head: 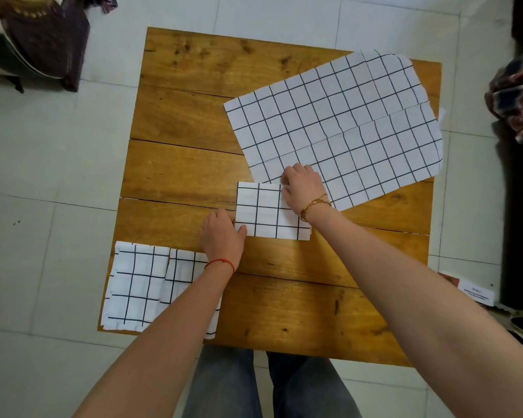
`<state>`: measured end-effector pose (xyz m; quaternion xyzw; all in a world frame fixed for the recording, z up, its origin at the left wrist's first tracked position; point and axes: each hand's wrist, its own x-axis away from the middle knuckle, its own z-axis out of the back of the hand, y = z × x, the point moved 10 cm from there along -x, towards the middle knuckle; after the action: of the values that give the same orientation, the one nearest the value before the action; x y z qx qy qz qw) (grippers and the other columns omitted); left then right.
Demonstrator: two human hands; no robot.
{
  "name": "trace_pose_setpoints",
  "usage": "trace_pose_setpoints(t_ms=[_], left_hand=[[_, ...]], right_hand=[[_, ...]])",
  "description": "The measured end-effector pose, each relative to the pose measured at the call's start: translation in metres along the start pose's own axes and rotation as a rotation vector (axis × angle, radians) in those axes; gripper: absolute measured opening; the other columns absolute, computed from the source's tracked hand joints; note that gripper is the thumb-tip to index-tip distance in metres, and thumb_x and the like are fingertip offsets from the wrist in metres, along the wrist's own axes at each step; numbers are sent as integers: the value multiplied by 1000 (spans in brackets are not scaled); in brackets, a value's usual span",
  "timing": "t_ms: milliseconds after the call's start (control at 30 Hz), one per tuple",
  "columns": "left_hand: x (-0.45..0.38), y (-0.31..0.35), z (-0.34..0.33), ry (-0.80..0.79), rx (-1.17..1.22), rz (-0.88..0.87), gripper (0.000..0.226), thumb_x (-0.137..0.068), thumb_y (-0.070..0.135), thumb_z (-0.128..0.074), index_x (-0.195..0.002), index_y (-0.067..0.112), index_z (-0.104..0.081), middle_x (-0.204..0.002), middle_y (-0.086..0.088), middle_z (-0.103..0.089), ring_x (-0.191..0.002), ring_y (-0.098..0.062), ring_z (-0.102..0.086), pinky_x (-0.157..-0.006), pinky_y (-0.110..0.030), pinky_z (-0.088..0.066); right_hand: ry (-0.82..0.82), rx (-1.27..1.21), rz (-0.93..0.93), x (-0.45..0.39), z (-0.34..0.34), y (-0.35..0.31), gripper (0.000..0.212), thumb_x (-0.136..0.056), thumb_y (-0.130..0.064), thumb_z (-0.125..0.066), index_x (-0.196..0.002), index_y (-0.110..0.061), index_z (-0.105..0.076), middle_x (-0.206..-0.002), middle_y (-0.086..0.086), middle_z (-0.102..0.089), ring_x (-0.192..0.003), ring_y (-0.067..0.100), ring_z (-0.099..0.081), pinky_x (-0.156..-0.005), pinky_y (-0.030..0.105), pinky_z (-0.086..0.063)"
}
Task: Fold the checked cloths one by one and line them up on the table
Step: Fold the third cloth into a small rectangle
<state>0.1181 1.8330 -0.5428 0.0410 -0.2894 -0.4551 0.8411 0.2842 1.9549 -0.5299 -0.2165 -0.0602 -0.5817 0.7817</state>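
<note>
A small folded checked cloth [266,211] lies near the middle of the wooden table [191,122]. My left hand [222,235] grips its lower left corner, thumb on top. My right hand [302,188] holds its upper right corner. Two folded checked cloths sit side by side at the table's near left: one [135,285] at the corner, the other [181,273] partly hidden under my left forearm. A large stack of unfolded checked cloths [338,122] is spread across the far right of the table.
The table stands on pale floor tiles [43,164]. A dark chair with fabric [40,37] is at the far left. Checked clothing [520,92] hangs at the right edge. A paper card [477,292] lies on the floor at the right.
</note>
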Motion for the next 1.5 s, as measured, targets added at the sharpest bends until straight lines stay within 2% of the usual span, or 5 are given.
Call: trace_pose_setpoints(t_ms=[267, 567, 733, 967, 1500], left_hand=[[0, -1, -5, -8, 171, 44, 13, -87, 22, -64, -94, 14, -57, -93, -3, -58, -86, -20, -56, -72, -32, -51], [11, -5, -22, -272, 1175, 432, 36, -88, 11, -67, -121, 11, -53, -103, -6, -68, -95, -18, -67, -82, -30, -58], [23, 5, -32, -371, 1047, 333, 26, -92, 13, -61, -118, 6, -62, -109, -10, -70, -102, -21, -66, -90, -35, -56], [45, -24, -25, -287, 670, 176, 30, -91, 18, -62, -119, 6, -62, -95, -4, -68, -78, -13, -62, -66, -21, -51], [136, -91, -17, -361, 414, -4, 50, -94, 14, -58, -141, 14, -44, -131, -5, -57, -103, -9, -50, -91, -22, -44]], right_hand=[[-101, -185, -7, 4, -12, 10, 14, -86, -14, -51, -96, -13, -61, -97, 6, -55, -96, 23, -49, -82, 32, -42], [-112, -1058, -398, 59, -13, 38, 7, -88, -14, -58, -93, -16, -53, -69, -5, -44, -61, 9, -40, -53, 16, -36], [-52, -1295, -560, 95, -37, 39, 7, -90, -14, -58, -95, -16, -54, -79, 3, -47, -72, 14, -46, -71, 25, -42], [9, -883, -482, 139, -54, 36, 5, -89, -22, -58, -89, -20, -54, -65, -9, -51, -58, 6, -46, -59, 21, -40], [-93, -592, -543, 248, -117, -16, 15, -92, -27, -51, -81, -17, -56, -68, -6, -55, -70, 15, -56, -67, 31, -50]])
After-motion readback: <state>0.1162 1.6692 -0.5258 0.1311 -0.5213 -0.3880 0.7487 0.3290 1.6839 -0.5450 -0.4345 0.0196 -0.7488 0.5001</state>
